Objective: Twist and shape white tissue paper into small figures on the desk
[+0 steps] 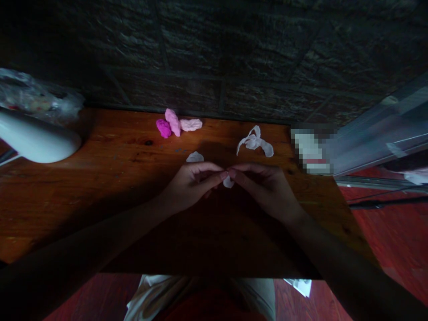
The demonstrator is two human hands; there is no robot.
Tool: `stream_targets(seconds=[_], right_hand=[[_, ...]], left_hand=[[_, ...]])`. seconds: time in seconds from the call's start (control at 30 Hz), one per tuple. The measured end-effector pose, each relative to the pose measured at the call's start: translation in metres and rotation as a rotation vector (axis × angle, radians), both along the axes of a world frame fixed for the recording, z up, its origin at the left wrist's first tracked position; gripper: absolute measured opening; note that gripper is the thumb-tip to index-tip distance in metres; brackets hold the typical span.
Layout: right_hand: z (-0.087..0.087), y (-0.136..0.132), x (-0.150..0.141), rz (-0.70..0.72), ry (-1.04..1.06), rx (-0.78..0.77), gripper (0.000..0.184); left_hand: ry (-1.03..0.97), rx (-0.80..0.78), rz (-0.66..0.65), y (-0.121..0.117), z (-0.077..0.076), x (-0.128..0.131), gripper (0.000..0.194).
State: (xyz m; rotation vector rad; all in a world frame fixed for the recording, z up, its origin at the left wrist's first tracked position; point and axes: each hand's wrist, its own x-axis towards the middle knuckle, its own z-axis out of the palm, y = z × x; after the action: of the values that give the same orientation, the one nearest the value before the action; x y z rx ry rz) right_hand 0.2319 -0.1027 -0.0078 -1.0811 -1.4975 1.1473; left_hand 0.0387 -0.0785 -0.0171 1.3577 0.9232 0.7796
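Observation:
A small white petal-like piece (228, 182) is pinched between the fingertips of both hands above the wooden table; its material is unclear. My left hand (192, 180) grips it from the left with thumb and forefinger. From the other side, my right hand (265, 185) pinches it too, and the fingertips nearly meet. Just behind my left hand lies a thin white rounded piece (195, 157), partly hidden by the fingers. Farther right, a loose cluster of curled white pieces (256, 143) rests on the wood.
Magenta (163, 128), pink (173, 121) and pale pink (191, 125) clay-like lumps lie near the dark stone wall (200, 53). A white rounded object (50, 138) and clear plastic packaging (40, 98) stand left. A blurred-out pale item (310, 151) sits at the table's (133, 174) right end.

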Motion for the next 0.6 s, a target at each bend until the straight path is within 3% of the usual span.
stream_targets(seconds=[0.33, 0.6], right_hand=[[0.0002, -0.0034, 0.0005, -0.020, -0.153, 0.124, 0.013], [0.0006, -0.0032, -0.0002, -0.041, -0.128, 0.124, 0.015]], left_hand=[[0.009, -0.017, -0.010, 0.0002, 0.0095, 0.0000, 0.024], [-0.081, -0.106, 0.029, 0.0012, 0.0034, -0.0005, 0.025]])
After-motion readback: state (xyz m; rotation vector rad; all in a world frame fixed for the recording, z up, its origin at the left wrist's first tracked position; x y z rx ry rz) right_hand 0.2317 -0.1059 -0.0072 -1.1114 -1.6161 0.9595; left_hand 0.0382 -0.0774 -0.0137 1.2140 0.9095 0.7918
